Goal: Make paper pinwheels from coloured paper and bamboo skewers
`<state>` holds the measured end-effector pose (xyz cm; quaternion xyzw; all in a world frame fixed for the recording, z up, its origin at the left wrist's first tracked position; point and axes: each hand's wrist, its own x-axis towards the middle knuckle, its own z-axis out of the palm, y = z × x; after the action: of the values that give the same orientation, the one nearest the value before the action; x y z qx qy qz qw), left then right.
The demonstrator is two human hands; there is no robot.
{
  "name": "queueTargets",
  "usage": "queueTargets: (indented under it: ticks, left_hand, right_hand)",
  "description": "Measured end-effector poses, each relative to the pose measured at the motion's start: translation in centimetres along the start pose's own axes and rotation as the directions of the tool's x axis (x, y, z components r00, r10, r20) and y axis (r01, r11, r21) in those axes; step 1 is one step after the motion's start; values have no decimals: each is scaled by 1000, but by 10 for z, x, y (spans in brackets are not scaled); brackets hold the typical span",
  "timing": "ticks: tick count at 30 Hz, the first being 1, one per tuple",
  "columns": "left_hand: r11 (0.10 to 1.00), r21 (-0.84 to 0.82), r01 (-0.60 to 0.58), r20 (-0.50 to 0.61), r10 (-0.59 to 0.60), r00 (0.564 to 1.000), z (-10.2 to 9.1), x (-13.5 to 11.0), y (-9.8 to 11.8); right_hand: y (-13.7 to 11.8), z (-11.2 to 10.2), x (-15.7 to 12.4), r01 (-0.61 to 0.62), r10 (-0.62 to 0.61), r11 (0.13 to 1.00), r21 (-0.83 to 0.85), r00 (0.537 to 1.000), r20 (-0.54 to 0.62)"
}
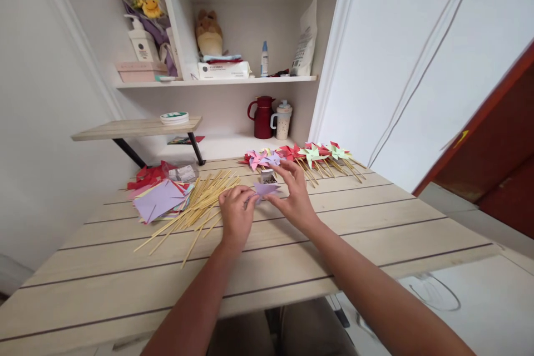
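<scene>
Between my hands is a piece of purple paper (263, 190), partly folded with pointed corners. My left hand (236, 212) pinches its left edge between thumb and fingers. On the other side my right hand (295, 194) is spread, its thumb at the paper's right edge and its fingers raised above. Just behind the paper stands a small open box (268, 177) with tiny dark pieces inside, too small to name. A loose heap of thin wooden sticks (204, 200) lies to the left of my left hand. Farther left is a stack of cut paper sheets (156, 201), purple on top.
Finished paper pinwheels (312, 156) on sticks lie in a row at the back right. A clear plastic box (182, 172) sits behind the sheets, near a small raised shelf (137, 129). A red jug (263, 118) and a cup (282, 121) stand in the alcove.
</scene>
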<state>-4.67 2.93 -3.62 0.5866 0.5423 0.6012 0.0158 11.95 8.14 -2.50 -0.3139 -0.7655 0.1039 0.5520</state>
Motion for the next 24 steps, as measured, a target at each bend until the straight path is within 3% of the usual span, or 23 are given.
queueTargets:
  ticks: [4, 11, 16, 24]
  left_hand:
    - [992, 92, -90, 23, 88, 996, -2, -1, -1]
    - [955, 200, -217, 102, 200, 974, -4, -4, 4]
    - [923, 260, -285, 82, 273, 958, -3, -5, 6]
    - [912, 267, -311, 77, 302, 950, -3, -6, 9]
  right_hand:
    - [3, 1, -2, 50, -48, 999, -16, 995, 89]
    - [7, 0, -3, 75, -77, 997, 29, 994, 82]
    - [7, 0, -2, 51, -58, 996, 76, 993, 99]
    - [4, 0, 0, 42, -55, 992, 116, 993, 108]
